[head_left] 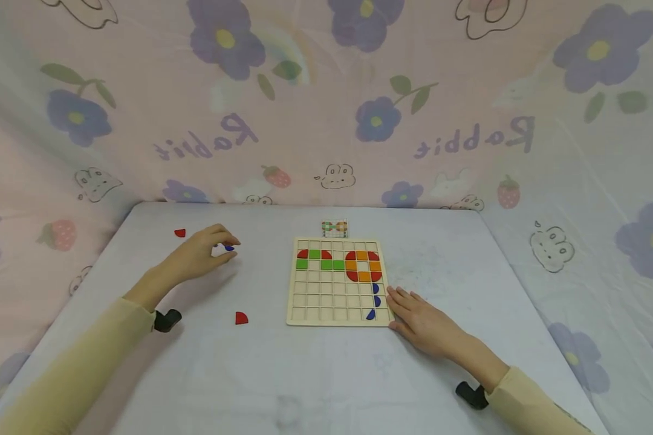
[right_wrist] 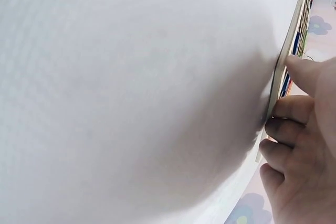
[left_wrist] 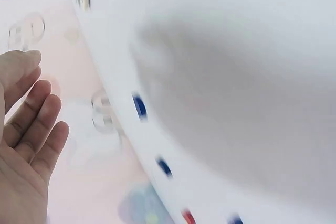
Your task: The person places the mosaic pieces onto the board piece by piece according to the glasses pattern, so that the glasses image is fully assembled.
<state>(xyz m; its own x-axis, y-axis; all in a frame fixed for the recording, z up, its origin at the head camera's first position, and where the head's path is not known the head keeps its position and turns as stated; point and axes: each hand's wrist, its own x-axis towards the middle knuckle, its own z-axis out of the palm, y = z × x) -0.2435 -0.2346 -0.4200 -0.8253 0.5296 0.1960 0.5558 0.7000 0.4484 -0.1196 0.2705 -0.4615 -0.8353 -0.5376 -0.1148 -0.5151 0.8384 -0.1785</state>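
Note:
My left hand (head_left: 198,254) hovers over the left part of the table, thumb and fingers apart. A small blue piece (head_left: 229,248) shows in the gap between them. The left wrist view has that hand (left_wrist: 29,156) holding nothing, with a blue piece (left_wrist: 139,106) on the table beyond it. At the right edge of a wooden grid board (head_left: 292,302) rests my right hand (head_left: 427,323), its fingertips touching the rim. Red quarter-rounds, green squares (head_left: 338,264) and orange squares (head_left: 364,276) fill some upper cells. Several blue pieces (head_left: 378,301) lie down the right column.
A small pattern card (head_left: 334,228) lies just behind the board. Two loose red quarter-rounds are on the left of the table, one far (head_left: 180,232) and one nearer (head_left: 242,318). A printed cloth (head_left: 305,139) hangs behind the table and at its sides.

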